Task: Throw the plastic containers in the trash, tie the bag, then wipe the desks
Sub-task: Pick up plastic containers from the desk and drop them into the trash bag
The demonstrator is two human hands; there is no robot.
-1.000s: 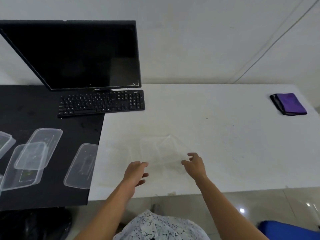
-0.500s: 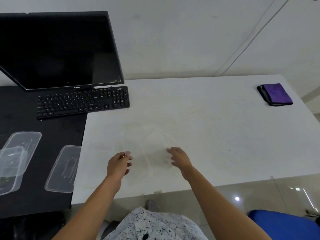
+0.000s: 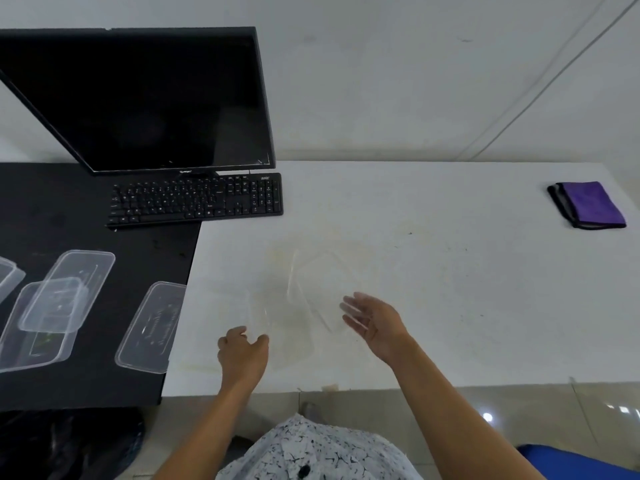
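Here, on the far left, clear plastic tubs and lids (image 3: 52, 306) lie in a small heap on the black desk (image 3: 86, 209). One more clear flat lid (image 3: 150, 329) lies at that desk's right edge. Behind them stand a big black screen (image 3: 145, 98) and a black keyboard (image 3: 195, 199). Next comes the white desk (image 3: 450, 289). The left hand (image 3: 242, 355) pinches the edge of a clear plastic tub (image 3: 256, 313) that is very hard to see. The right hand (image 3: 375, 323) is spread wide, its fingers touching a tipped-up clear plastic box (image 3: 311, 285). Far right, near the back, lies a folded purple cloth (image 3: 587, 204).
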